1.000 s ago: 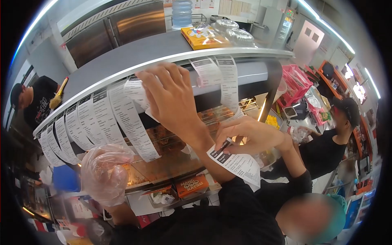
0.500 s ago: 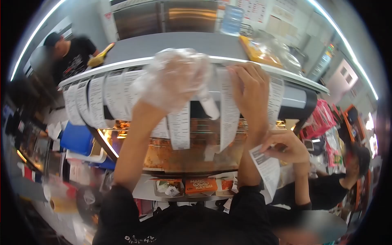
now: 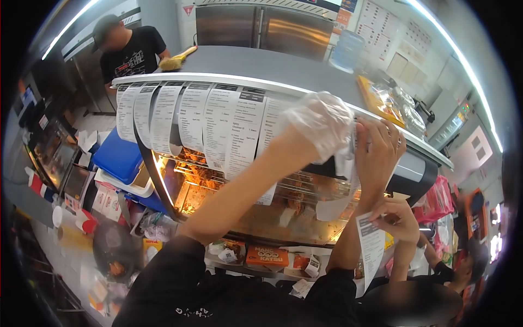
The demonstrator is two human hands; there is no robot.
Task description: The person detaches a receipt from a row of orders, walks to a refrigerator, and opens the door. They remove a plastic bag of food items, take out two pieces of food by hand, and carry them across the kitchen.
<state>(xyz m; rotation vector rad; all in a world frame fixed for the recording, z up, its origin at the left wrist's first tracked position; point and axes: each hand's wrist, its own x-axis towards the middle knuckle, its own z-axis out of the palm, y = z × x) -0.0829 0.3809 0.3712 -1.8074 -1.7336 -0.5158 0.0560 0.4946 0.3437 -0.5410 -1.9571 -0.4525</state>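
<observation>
At the rail [image 3: 218,80] edge, left hand [image 3: 321,122] and right hand [image 3: 378,150] pinching one ticket [image 3: 345,162], ticket row [image 3: 218,125] close leftward

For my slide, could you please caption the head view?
Gloved left hand, bare right hand at order tickets hung along a counter.

Lower centre: we read "KATSU" on an orange box [image 3: 267,255]; the hanging tickets' [image 3: 218,122] print was too small to read.

Noted crinkled translucent plastic glove [image 3: 321,121], matt white paper tickets [image 3: 218,122], smooth dull grey metal shelf top [image 3: 256,62], glossy steel doors [image 3: 256,27].
</observation>
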